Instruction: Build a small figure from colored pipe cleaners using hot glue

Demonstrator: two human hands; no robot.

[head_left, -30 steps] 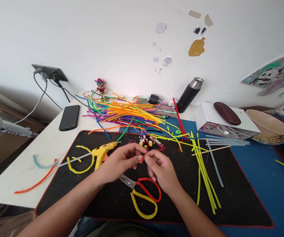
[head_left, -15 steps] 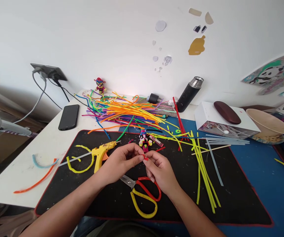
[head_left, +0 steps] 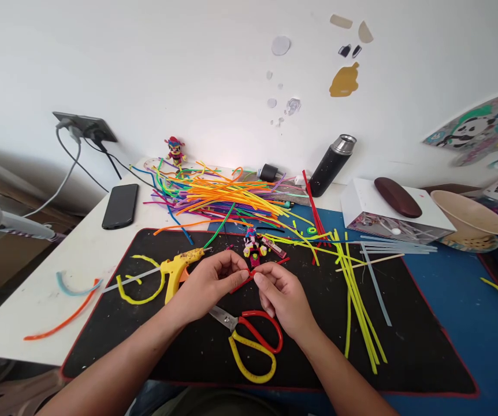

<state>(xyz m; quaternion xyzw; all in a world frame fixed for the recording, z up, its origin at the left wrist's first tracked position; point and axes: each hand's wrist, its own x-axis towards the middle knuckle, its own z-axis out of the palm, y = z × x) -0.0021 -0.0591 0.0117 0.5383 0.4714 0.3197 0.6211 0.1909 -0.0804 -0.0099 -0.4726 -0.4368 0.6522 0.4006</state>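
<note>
My left hand (head_left: 214,283) and my right hand (head_left: 281,292) meet over the middle of the black mat (head_left: 309,358). Between their fingertips is a short red pipe cleaner (head_left: 245,281), pinched by both; part of it slants down behind my left fingers. Just beyond the fingertips stands a small pink and yellow figure (head_left: 254,249). Open scissors (head_left: 253,344) with one red and one yellow handle lie below my hands, the blades partly under my left hand. A yellow glue gun (head_left: 175,271) rests left of my left hand.
Behind the mat lies a heap of colored pipe cleaners (head_left: 231,196). A phone (head_left: 120,205) is at the left, a black flask (head_left: 333,164) at the back. Yellow-green stems (head_left: 357,300), clear glue sticks (head_left: 376,286) and a white box (head_left: 391,208) are on the right.
The fingertips have shifted slightly along the red piece, and more of it now shows below my left fingers. Both hands stay in nearly the same place.
</note>
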